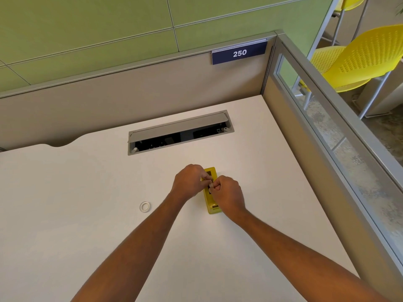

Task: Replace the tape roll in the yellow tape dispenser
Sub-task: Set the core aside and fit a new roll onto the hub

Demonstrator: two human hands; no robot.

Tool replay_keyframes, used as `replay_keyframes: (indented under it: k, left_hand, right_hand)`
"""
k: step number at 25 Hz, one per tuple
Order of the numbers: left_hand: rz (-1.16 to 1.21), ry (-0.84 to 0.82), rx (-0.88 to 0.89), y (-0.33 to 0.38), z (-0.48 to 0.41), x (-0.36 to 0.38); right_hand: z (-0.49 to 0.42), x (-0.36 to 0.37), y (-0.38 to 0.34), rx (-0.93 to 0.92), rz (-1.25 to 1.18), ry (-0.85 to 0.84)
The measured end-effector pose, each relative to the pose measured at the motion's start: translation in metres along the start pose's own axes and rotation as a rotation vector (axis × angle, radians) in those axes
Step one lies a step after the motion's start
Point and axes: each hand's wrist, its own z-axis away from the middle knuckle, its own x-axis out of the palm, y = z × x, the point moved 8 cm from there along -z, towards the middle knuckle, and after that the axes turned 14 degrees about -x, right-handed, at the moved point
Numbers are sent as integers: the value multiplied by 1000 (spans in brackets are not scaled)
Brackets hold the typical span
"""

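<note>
The yellow tape dispenser (pixel 211 172) lies lengthwise on the white desk (pixel 87 214), its cutter end toward me. Both hands meet over its middle. My left hand (pixel 189 182) curls over the dispenser's left side, fingertips pinching something small and pale at the well. My right hand (pixel 227 196) is closed from the right, its fingertips pinching the same spot. What the fingers hold is mostly hidden; it may be a tape roll or spindle. A white ring, an empty tape core (pixel 145 207), lies flat on the desk to the left, apart from both hands.
A grey cable hatch (pixel 181 131) with its lid raised is set in the desk behind the dispenser. Beige partition walls (pixel 130 88) close off the back and right; a blue "250" sign (pixel 239 53) hangs on the back one. Yellow chairs (pixel 359 59) stand beyond the right partition.
</note>
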Motion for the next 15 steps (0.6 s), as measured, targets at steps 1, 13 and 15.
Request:
replay_keyframes:
  k: [1, 13, 15]
  left_hand:
    - [4, -4, -8, 0, 0, 0]
    - [145, -45, -109, -8, -7, 0]
    - [131, -44, -106, -7, -7, 0]
  right_hand:
    - [-1, -1, -1, 0, -6, -3]
    - [-5, -2, -4, 22, 9, -10]
    - [-7, -4, -4, 29, -13, -9]
